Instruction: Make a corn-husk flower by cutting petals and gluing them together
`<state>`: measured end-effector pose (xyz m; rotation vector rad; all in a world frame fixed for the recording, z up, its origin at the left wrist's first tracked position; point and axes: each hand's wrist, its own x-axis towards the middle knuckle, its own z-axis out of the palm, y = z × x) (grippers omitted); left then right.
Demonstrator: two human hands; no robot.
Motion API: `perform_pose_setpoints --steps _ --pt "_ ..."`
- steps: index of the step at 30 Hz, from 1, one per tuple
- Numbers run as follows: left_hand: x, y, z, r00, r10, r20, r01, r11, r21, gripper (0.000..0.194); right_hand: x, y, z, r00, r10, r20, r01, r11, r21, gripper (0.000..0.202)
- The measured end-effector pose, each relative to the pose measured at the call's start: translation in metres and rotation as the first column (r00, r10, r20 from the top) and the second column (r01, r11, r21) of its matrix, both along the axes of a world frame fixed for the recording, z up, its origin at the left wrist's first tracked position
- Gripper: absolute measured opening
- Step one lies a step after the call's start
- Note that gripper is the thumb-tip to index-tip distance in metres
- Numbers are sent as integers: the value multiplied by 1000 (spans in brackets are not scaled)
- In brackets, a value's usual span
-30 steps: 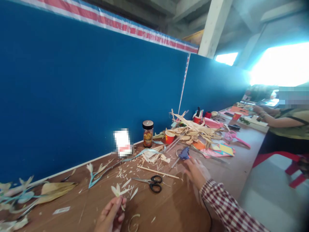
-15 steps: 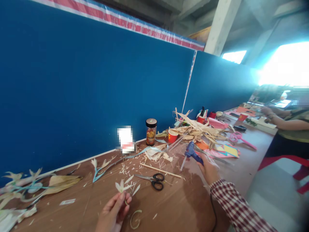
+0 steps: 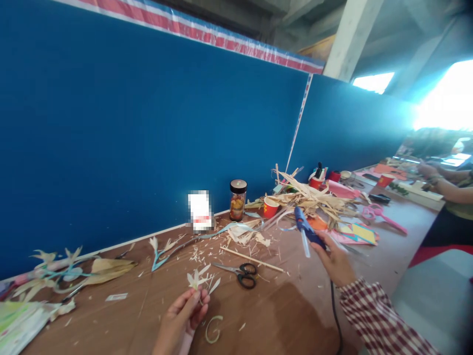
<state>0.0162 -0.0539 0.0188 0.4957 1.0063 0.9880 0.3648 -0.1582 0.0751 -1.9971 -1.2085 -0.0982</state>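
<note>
A small pale flower of thin petals (image 3: 197,280) is pinched between the thumb and fingers of my left hand (image 3: 186,313), low in the middle. My right hand (image 3: 335,260) is wrapped round the handle of a blue glue gun (image 3: 308,229), whose cord hangs down over the table. A clear stick juts from the gun. Black-handled scissors (image 3: 242,272) lie between my hands, beside a thin wooden stick (image 3: 254,260). Just right of my left hand is a curled pale strip (image 3: 213,329).
Dried husks (image 3: 310,195), a jar (image 3: 238,199) and a red cup (image 3: 271,207) stand along the blue partition (image 3: 148,123). Pink scissors (image 3: 386,218) lie at right. Flower pieces (image 3: 66,271) are at left. A person's arm (image 3: 451,190) is at far right.
The view has shifted slightly, moving the table's things rightward. My right hand has turned the glue gun, so its body now slants differently. My left hand still holds the flower.
</note>
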Motion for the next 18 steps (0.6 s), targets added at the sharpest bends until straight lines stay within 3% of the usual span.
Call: perform_pose_setpoints --steps 4,9,14,18 --pt "-1 1 -2 1000 -6 -14 6 1000 -10 15 0 -1 9 990 26 -139 -17 998 66 37" --pt "-2 2 -3 1000 -10 -25 10 1000 -4 15 1 0 17 906 118 -406 -53 984 168 39" --pt "-1 1 -4 1000 -18 -25 18 1000 0 16 -4 -3 25 686 278 -673 -54 941 334 40" --pt "-1 1 -3 1000 -4 -8 4 1000 8 16 -21 -8 38 554 410 -725 -157 906 392 31"
